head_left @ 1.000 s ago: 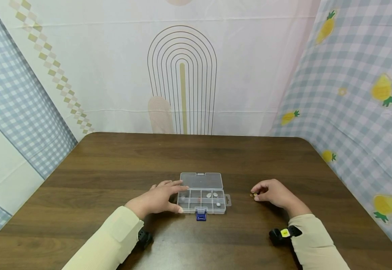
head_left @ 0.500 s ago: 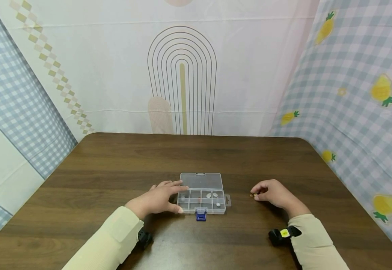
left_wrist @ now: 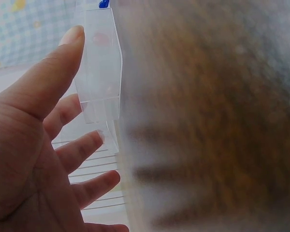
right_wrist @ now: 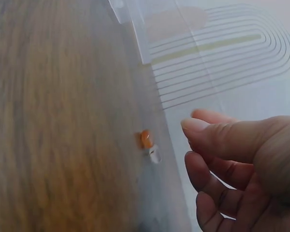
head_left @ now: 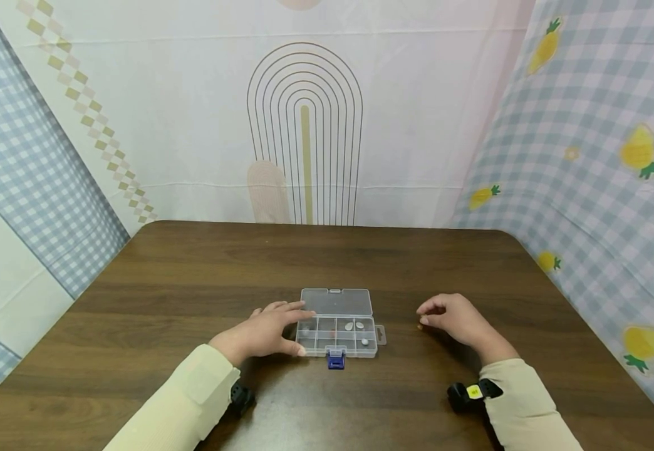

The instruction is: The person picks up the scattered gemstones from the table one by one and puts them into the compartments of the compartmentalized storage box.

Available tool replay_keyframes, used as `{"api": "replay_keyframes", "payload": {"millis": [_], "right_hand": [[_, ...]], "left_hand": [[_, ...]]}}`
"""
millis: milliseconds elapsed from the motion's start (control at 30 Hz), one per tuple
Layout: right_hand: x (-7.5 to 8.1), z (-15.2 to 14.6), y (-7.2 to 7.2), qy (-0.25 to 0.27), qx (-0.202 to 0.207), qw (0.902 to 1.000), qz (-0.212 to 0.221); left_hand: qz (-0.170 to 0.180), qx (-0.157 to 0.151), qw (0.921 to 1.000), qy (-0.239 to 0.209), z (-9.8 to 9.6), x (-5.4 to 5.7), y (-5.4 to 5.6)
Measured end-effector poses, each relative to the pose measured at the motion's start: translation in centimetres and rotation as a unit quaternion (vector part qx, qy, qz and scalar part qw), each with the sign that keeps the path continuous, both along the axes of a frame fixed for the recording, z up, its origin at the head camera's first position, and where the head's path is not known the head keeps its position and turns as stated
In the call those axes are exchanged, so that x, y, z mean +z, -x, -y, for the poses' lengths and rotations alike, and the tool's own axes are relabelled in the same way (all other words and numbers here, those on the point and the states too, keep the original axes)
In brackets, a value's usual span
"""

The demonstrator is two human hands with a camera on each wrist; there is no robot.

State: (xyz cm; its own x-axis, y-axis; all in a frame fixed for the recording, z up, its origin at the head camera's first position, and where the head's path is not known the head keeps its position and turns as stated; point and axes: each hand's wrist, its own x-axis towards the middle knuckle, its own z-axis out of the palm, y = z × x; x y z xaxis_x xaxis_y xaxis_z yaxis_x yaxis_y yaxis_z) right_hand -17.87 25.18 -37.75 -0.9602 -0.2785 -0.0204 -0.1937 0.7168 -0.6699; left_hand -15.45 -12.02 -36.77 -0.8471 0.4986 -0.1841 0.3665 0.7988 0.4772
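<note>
In the head view, a clear plastic divided box (head_left: 336, 335) lies on the table with its lid (head_left: 336, 302) swung back. Small whitish pieces (head_left: 359, 326) sit in its right-hand compartments, with a faint reddish one near the middle. My left hand (head_left: 265, 333) rests at the box's left end, fingers spread and thumb at the front corner. To the right of the box, my right hand (head_left: 451, 318) pinches a small amber-coloured bead, mostly hidden between thumb and fingertip. Below these fingertips, an orange bead (right_wrist: 146, 139) lies on the table beside a small whitish piece (right_wrist: 155, 154).
A blue latch (head_left: 335, 360) sticks out at the box's front, and a clear hanging tab (head_left: 381, 334) at its right end. The brown wooden table (head_left: 237, 263) reaches back to a printed cloth (head_left: 192, 125). Each wrist wears a small black camera (head_left: 463, 397).
My right hand has risen slightly from the table with its fingertips together, and an orange bead shows below it. My left hand and the box have stayed put.
</note>
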Motion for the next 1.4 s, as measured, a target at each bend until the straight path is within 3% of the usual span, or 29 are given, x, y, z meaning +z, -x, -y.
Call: {"api": "replay_keyframes", "payload": {"millis": [167,400,533,900,1100,1400], "right_hand": [[0.7,1.0,-0.5,-0.008,-0.007,0.9997,-0.022],[1.7,2.9,-1.1,-0.028,0.007,0.9929,-0.115],[2.3,3.9,-1.8,-0.038,0.014,0.9888,-0.144],[3.1,6.7,-3.3,-0.069,0.041,0.9656,-0.247],[2.6,7.8,-3.5,-0.070,0.065,0.9580,-0.270],[2.2,8.9,-3.8,-0.077,0.096,0.9608,-0.248]], "left_hand": [[0.000,0.001,1.0000,0.006,0.0,0.0,0.0],[-0.001,-0.001,1.0000,0.009,0.0,0.0,0.1],[-0.001,0.000,1.0000,0.009,0.0,-0.1,0.1],[-0.004,-0.004,0.9999,0.011,0.0,-0.1,0.1],[-0.005,-0.004,0.9999,0.012,0.0,-0.1,0.1],[0.002,-0.003,1.0000,0.009,0.0,0.3,0.0]]}}
